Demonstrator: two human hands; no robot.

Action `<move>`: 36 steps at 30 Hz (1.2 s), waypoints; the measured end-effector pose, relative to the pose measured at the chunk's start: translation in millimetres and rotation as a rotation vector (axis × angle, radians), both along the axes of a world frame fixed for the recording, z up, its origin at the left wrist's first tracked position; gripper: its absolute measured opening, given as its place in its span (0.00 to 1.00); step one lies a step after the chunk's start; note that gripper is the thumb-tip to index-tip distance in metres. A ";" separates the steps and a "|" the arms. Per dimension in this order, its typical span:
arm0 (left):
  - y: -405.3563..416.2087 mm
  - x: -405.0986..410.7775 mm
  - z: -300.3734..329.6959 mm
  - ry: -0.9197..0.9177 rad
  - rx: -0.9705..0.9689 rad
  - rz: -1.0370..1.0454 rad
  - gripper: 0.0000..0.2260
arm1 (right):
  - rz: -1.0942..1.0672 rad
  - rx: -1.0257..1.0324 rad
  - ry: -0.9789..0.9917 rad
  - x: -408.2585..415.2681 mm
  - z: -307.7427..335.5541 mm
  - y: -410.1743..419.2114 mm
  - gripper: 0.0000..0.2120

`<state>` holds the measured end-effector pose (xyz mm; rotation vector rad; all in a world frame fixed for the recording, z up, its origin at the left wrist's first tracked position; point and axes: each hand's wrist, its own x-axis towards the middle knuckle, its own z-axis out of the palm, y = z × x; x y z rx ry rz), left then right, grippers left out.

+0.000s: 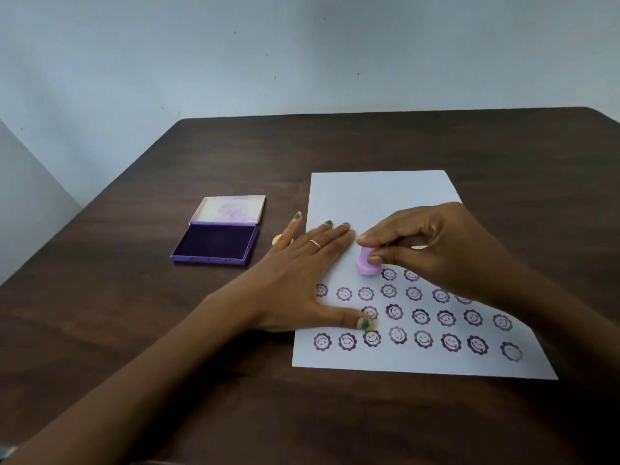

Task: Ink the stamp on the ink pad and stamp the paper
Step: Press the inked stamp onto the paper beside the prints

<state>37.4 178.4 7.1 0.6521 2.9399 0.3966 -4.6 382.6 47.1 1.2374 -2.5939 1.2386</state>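
A white sheet of paper lies on the dark table, its lower half filled with several rows of purple smiley flower prints. My right hand grips a small lilac stamp and holds it upright with its base on the paper, at the left end of the top row of prints. My left hand lies flat with fingers spread on the paper's left edge. The purple ink pad sits open to the left of the paper, its lid tipped back.
A small yellow object peeks out behind my left hand, between the ink pad and the paper. The dark wooden table stands against a pale wall, with its far edge close behind the paper.
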 end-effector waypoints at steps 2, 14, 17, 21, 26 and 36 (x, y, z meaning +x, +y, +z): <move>-0.1 0.0 -0.5 0.007 -0.005 -0.001 0.49 | 0.002 0.015 0.005 0.4 -0.1 -0.7 0.11; -0.4 -3.7 -3.6 -0.020 0.009 0.002 0.48 | 0.017 0.059 0.025 3.8 2.1 0.8 0.11; -0.5 -3.4 -3.3 -0.022 0.010 0.002 0.48 | 0.024 0.065 0.022 4.3 2.2 0.4 0.11; -0.8 -3.3 -3.1 -0.021 0.010 0.003 0.48 | 0.034 0.077 0.020 4.6 1.2 -0.3 0.11; -0.5 -3.4 -3.5 -0.017 0.010 -0.002 0.48 | 0.040 0.092 0.028 4.2 -0.4 -0.8 0.12; 0.2 -2.9 -2.6 -0.015 0.007 -0.002 0.49 | 0.032 0.091 0.024 3.7 -0.8 -0.2 0.12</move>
